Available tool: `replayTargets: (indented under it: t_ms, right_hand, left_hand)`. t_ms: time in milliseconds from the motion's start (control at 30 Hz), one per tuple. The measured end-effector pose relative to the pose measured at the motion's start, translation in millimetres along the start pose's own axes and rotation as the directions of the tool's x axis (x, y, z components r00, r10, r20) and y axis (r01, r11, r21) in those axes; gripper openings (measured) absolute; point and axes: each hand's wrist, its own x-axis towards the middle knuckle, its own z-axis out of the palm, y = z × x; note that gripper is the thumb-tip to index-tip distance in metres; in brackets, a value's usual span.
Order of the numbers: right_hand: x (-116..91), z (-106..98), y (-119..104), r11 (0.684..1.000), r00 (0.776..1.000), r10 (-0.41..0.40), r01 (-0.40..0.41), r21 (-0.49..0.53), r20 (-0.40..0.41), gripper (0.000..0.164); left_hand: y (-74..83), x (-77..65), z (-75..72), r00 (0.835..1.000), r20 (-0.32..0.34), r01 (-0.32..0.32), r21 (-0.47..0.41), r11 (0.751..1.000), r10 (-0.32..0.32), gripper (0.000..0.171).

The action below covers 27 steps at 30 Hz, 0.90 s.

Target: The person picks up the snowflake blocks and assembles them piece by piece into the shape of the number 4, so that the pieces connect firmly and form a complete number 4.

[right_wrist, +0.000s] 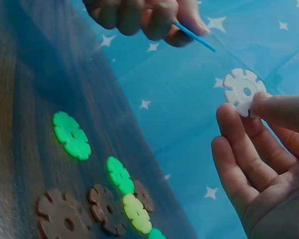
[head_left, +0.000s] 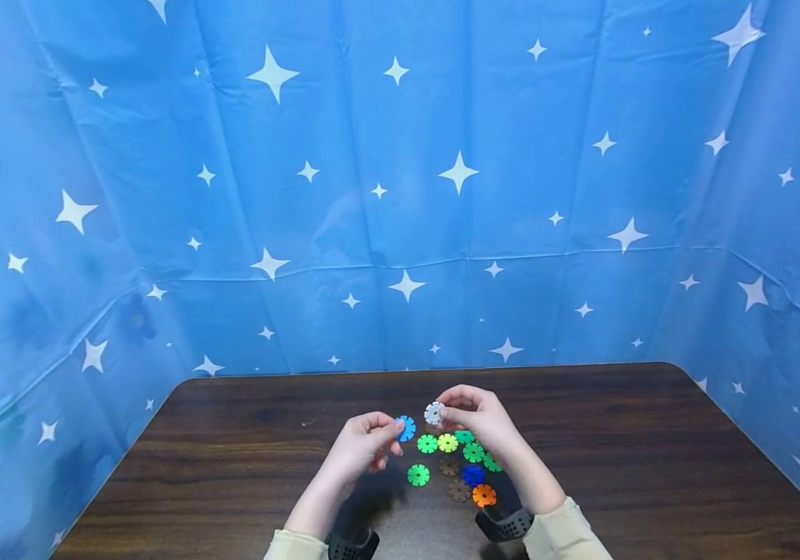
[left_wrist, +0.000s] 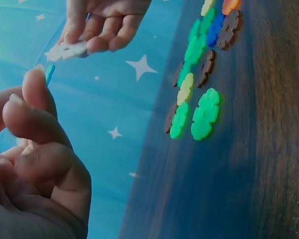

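Observation:
My left hand (head_left: 365,445) pinches a light blue notched disc (head_left: 408,428) between thumb and fingers, above the table. In the right wrist view the blue disc (right_wrist: 195,36) appears edge-on. A white notched disc (head_left: 433,413) with a hole in its middle is pinched by my right hand (head_left: 482,420), a short way to the right. The two discs are apart, and the white one (right_wrist: 241,89) faces the right wrist camera. Below the hands, a green disc (head_left: 427,444), a yellow disc (head_left: 447,442) and another green disc (head_left: 418,475) lie flat.
Nearer the right forearm lie a dark blue disc (head_left: 473,474), an orange disc (head_left: 484,495), brown discs (head_left: 459,490) and several more green discs (head_left: 473,452). The dark wooden table (head_left: 218,459) ends at a blue star-patterned curtain (head_left: 372,327).

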Motion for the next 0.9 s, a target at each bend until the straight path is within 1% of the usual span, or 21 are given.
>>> replayTargets:
  t_ms: [133, 233, 367, 567, 900]
  right_hand:
    - [-2, 6, -2, 1.0, 1.0, -0.003, 0.003, 0.018, 0.01, 0.019]
    - [-1, 8, -1, 1.0, 1.0, -0.006, 0.006, 0.029, 0.003, 0.019]
    - [-2, 10, -2, 0.999, 1.0, -0.02, 0.02, 0.043, 0.001, 0.019]
    - [-1, 12, -3, 0.999, 1.0, -0.02, 0.019, 0.047, 0.02, 0.02]
    - [-3, 12, -3, 0.999, 0.999, -0.023, 0.022, 0.044, 0.022, 0.019]
  left_hand:
    - [-0.8, 0.2, 1.7, 1.0, 0.002, -0.008, 0.001, 1.0, 0.008, 0.024]
    - [-1.0, 0.5, 3.0, 1.0, 0.014, -0.013, 0.006, 1.0, 0.013, 0.023]
    - [0.4, -0.1, 4.8, 0.999, 0.034, -0.002, 0.012, 1.0, 0.002, 0.026]
    - [3.6, -1.8, 5.3, 0.999, 0.031, 0.008, 0.03, 1.0, -0.009, 0.031]
    - [3.1, 0.4, 5.3, 0.999, 0.038, -0.006, 0.03, 1.0, 0.005, 0.029]
